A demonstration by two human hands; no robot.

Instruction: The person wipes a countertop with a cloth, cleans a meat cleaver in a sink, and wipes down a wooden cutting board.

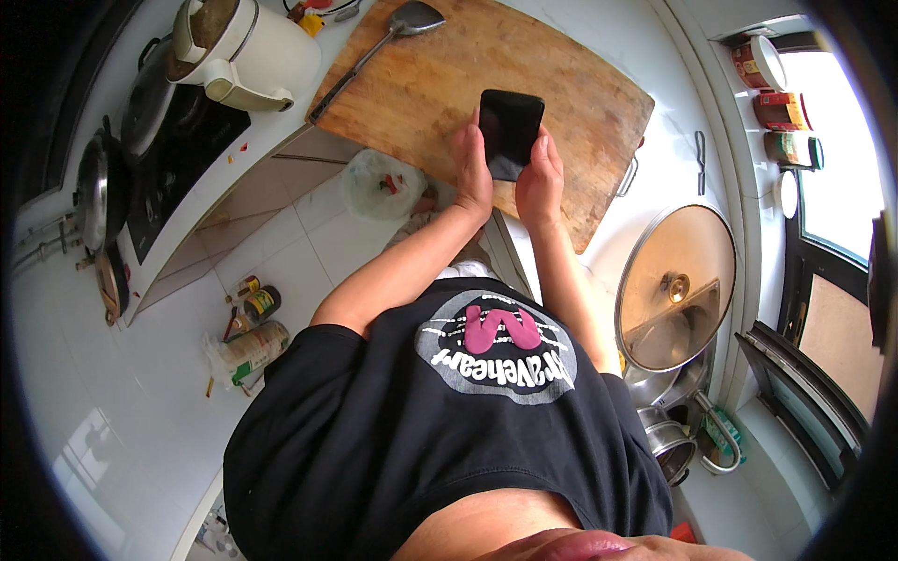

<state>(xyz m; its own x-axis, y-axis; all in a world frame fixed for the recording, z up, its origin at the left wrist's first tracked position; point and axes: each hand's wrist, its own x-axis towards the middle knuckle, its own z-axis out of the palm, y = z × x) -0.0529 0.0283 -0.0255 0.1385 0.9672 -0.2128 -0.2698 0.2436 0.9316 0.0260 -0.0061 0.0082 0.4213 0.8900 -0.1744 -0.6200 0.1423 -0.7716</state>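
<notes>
A black smartphone point(511, 133) is held upright between my two hands, its dark face towards the camera. My left hand point(475, 168) grips its left edge, and my right hand point(540, 179) grips the lower right edge. Both hands are over the near part of a worn wooden cutting board point(561, 77). A metal spatula point(414, 19) lies on the board's left side, its dark handle reaching the near left corner. The fingers behind the phone are hidden.
Left are a cream pitcher-like appliance point(273, 56), a black cooktop point(158, 203) and pans. A bag-lined bin point(379, 184) stands below the board. Right are a large glass lid point(677, 287), a faucet point(726, 449), pots and jars on the windowsill. Bottles point(262, 303) stand on the floor.
</notes>
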